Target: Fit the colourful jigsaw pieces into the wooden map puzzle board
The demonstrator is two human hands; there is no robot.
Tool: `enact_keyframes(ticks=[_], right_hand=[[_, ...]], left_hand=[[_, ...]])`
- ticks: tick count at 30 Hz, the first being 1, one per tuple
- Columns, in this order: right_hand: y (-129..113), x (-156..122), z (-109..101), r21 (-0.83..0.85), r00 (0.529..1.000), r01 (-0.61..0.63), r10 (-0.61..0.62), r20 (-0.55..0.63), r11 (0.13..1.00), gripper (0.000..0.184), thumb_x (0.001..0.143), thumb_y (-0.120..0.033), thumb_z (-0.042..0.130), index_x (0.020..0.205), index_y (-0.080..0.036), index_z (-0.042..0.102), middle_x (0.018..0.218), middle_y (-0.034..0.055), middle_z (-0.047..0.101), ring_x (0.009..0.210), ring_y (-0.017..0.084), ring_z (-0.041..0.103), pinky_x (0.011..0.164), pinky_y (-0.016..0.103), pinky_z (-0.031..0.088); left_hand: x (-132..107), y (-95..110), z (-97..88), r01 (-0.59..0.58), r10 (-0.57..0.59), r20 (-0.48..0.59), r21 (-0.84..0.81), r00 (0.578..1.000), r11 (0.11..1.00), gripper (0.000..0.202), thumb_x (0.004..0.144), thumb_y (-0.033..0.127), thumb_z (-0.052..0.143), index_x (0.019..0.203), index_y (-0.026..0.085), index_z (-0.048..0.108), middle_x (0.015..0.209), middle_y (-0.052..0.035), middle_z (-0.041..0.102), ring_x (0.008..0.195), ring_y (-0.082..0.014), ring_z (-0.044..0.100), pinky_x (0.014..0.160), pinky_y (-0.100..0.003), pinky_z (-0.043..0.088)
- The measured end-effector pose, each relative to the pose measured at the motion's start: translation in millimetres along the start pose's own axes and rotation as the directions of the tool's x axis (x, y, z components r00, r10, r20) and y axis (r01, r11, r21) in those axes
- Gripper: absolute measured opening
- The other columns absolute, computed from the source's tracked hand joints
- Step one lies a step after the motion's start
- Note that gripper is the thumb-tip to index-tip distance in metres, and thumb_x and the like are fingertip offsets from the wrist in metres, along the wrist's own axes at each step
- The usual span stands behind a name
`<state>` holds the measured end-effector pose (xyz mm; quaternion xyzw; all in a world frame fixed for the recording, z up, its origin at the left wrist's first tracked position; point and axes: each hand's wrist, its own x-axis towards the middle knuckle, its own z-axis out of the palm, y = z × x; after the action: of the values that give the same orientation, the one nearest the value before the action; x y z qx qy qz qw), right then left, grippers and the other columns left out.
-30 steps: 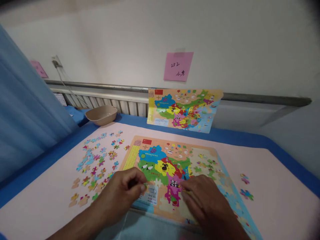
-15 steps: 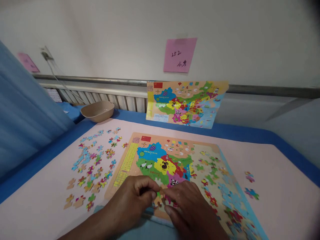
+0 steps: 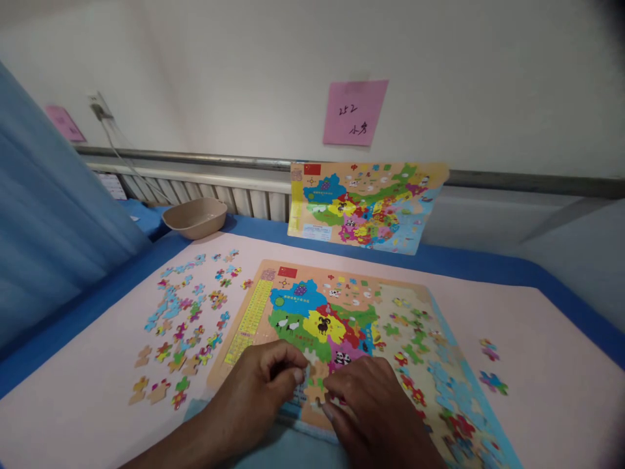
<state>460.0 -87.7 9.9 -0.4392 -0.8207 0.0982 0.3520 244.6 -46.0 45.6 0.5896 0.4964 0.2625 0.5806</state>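
Note:
A map jigsaw board (image 3: 234, 352), partly filled with coloured pieces, lies on the bed-like surface in front of me. My left hand (image 3: 263, 384) rests over its lower edge, fingers curled and thumb near the index fingertip; no piece shows between them. Across a small gap, my right hand (image 3: 374, 400) has thumb and index fingertips at the right edge of an orange-and-green puzzle piece (image 3: 316, 391). That piece lies at the board's lower middle, below a filled green area. Its right edge is partly hidden by my fingers. Loose pieces (image 3: 413, 352) cover the board's bare right part.
Many loose puzzle pieces (image 3: 188, 309) are scattered left of the board, and two (image 3: 493, 383) lie to its right. A printed map sheet (image 3: 361, 207) leans against the wall behind. A beige basin (image 3: 195, 219) stands at the back left, near a blue curtain (image 3: 63, 202).
My hands have moved slightly apart, uncovering more of the orange-and-green piece between them. My left fingertips have drawn back from it. The camera view has shifted a little.

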Motion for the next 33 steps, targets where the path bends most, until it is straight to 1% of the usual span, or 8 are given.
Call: enact_keyframes(ticks=[3,6,8,11,13,17,23,33], right_hand=[[1.7,-0.3,2.6,-0.012,0.995,0.036,-0.037,-0.091,0.999,0.015,0.102,-0.017,0.051,0.101,-0.026,0.063,0.089,0.0005,0.069,0.085,0.023,0.056,0.09,0.039,0.034],[-0.1,0.0,-1.8,-0.041,0.999,0.036,-0.037,-0.019,0.998,0.015,0.102,-0.016,0.052,0.104,-0.025,0.063,0.092,0.0015,0.071,0.086,0.023,0.058,0.089,0.038,0.036],[-1.2,0.0,-5.5,-0.069,0.999,0.046,-0.045,0.011,0.997,0.014,0.103,-0.016,0.053,0.104,-0.025,0.063,0.092,0.0017,0.072,0.086,0.023,0.06,0.088,0.038,0.037],[-0.3,-0.9,-7.0,-0.112,0.997,0.078,-0.08,-0.013,0.991,0.013,0.104,-0.018,0.051,0.102,-0.025,0.062,0.089,0.0016,0.072,0.084,0.023,0.06,0.086,0.038,0.038],[1.0,-2.2,-5.8,-0.124,0.995,0.093,-0.097,-0.025,0.988,0.013,0.106,-0.019,0.05,0.101,-0.025,0.061,0.087,0.0016,0.071,0.082,0.023,0.06,0.084,0.038,0.038],[1.6,-4.4,-3.8,-0.105,0.994,0.103,-0.106,-0.025,0.989,0.012,0.108,-0.022,0.051,0.101,-0.024,0.061,0.088,0.0018,0.07,0.082,0.022,0.059,0.085,0.038,0.039],[-0.6,-4.4,-3.0,-0.063,0.998,0.061,-0.062,-0.009,0.996,0.013,0.105,-0.017,0.052,0.101,-0.023,0.062,0.09,0.0015,0.069,0.084,0.022,0.059,0.089,0.039,0.04],[1.0,-5.7,-1.9,-0.038,0.998,0.018,-0.016,0.063,0.999,0.016,0.106,-0.015,0.051,0.099,-0.024,0.062,0.089,0.0012,0.068,0.084,0.022,0.058,0.087,0.04,0.038]], left_hand=[[-4.4,-2.4,0.4,-0.038,0.035,0.034,0.09,0.999,0.995,0.023,0.089,0.034,0.058,0.094,0.018,0.073,0.088,-0.0024,0.07,0.082,-0.0162,0.06,0.076,-0.029,0.043],[-9.8,-4.1,1.1,-0.085,0.081,0.032,0.199,0.996,0.976,0.019,0.091,0.027,0.055,0.094,0.02,0.072,0.086,-0.0013,0.07,0.079,-0.0152,0.061,0.073,-0.028,0.041],[-12.4,-8.2,1.3,-0.182,0.18,0.039,0.354,0.983,0.917,0.014,0.088,0.019,0.056,0.089,0.02,0.07,0.084,-0.001,0.069,0.077,-0.0157,0.061,0.071,-0.029,0.039],[-13.5,-18.8,2.1,-0.396,0.414,0.11,0.58,0.904,0.712,0.009,0.086,0.014,0.06,0.089,0.02,0.067,0.086,-0.002,0.071,0.079,-0.019,0.065,0.069,-0.03,0.038],[-12.7,-25.4,2.9,-0.484,0.524,0.146,0.64,0.839,0.597,0.005,0.088,0.018,0.066,0.092,0.021,0.067,0.086,-0.0023,0.073,0.078,-0.0208,0.068,0.067,-0.031,0.04],[-10.8,-29.8,3.4,-0.536,0.596,0.189,0.694,0.781,0.481,0.007,0.092,0.017,0.062,0.087,0.02,0.064,0.08,-0.0015,0.07,0.071,-0.0196,0.067,0.061,-0.031,0.041],[-9.1,-23.2,1.7,-0.52,0.571,0.195,0.701,0.797,0.488,0.018,0.095,0.013,0.052,0.082,0.02,0.062,0.078,-0.0011,0.067,0.069,-0.0175,0.064,0.06,-0.032,0.039],[-10.2,-21.0,0.3,-0.526,0.586,0.206,0.721,0.784,0.451,0.023,0.099,0.014,0.046,0.079,0.02,0.057,0.076,-0.0013,0.065,0.067,-0.0177,0.06,0.061,-0.033,0.036]])
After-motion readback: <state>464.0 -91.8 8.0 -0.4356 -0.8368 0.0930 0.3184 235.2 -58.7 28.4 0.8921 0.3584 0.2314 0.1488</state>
